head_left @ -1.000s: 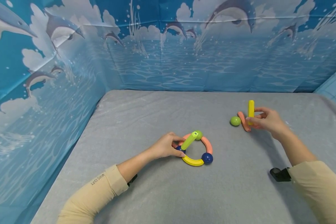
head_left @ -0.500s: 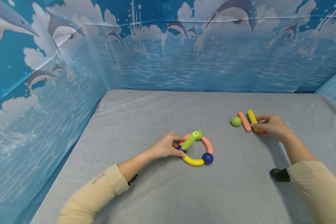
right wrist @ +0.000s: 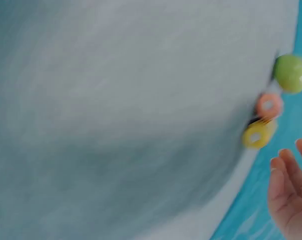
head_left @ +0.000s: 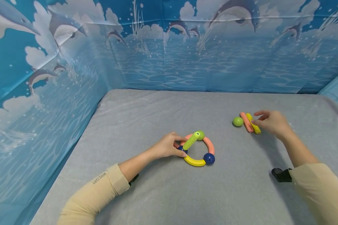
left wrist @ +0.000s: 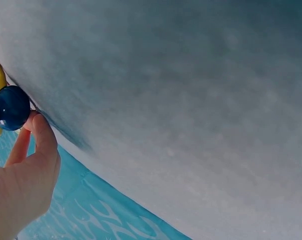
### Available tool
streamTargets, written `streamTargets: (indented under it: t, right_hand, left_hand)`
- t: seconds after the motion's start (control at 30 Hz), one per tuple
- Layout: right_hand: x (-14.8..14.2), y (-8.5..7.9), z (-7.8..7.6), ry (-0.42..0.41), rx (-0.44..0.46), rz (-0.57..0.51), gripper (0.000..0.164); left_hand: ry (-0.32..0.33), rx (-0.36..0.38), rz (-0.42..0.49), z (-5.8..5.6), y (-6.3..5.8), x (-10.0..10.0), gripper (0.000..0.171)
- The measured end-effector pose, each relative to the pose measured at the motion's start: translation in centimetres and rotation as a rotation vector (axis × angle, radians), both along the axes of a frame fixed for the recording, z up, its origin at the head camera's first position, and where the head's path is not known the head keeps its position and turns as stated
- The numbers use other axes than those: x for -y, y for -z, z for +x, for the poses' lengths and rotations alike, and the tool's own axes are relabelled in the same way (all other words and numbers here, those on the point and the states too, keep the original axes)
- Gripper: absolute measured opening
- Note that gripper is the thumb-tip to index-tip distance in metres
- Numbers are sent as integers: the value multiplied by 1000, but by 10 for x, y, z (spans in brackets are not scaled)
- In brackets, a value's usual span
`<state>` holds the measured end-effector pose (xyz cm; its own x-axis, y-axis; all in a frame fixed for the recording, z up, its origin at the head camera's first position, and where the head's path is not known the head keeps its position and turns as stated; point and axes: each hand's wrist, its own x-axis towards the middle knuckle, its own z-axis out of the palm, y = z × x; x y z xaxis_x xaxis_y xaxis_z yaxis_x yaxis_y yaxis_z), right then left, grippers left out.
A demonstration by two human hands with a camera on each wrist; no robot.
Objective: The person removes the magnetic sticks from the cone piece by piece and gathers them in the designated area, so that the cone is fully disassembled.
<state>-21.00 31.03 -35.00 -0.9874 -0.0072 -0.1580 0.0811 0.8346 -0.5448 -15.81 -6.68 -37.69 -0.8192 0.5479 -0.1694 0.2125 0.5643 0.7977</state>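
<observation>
Thumb and fingers of my left hand (head_left: 167,146) pinch a dark blue ball (left wrist: 13,108) at the left of a ring lying on the grey cloth. The ring joins a yellow curved stick (head_left: 195,161), a second blue ball (head_left: 209,158), pink curved sticks (head_left: 209,145) and a green ball (head_left: 200,135). From the held ball a light green stick (head_left: 191,140) rises at a slant. Right of it, my right hand (head_left: 274,123) hovers with loose fingers beside a yellow stick (head_left: 257,129). That stick lies along a pink stick (head_left: 246,122), with a loose green ball (head_left: 238,121) to their left.
Grey cloth (head_left: 157,106) covers the tabletop. A blue curtain (head_left: 169,68) printed with dolphins hangs behind its back edge and along the left side. A black wrist strap piece (head_left: 281,175) juts out near the right sleeve.
My right hand has lowered the yellow stick from upright to lying beside the pink stick, then let go of it. The left hand and the ring have stayed in place.
</observation>
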Motion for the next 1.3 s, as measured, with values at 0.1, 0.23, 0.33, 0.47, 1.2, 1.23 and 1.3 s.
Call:
streamTargets:
  t: [0.1,0.23,0.33,0.47,1.2,1.23,1.3]
  right_hand:
    - [16,-10,4,-53,-15,-104,55]
    - [42,-18,13,-137,38,-337,58]
    - [64,-18,22,-205,85,-466,55]
    - [92,-11,32,-286,143,-588,52]
    - [174,19,60,-326,315,-934,45]
    - [176,19,61,-318,313,-934,44]
    - [180,19,61,-300,309,-929,42]
  left_hand:
    - [-3,-2,-9,1,0,0,53]
    - [-3,-4,-16,1,-1,0,53]
    - [5,-6,-14,0,-1,0,53]
    - [13,-11,-12,0,0,0,53]
    - [13,10,46,0,-2,1,49]
    - [14,10,50,0,-2,1,49]
    - [15,8,52,1,-2,1,49]
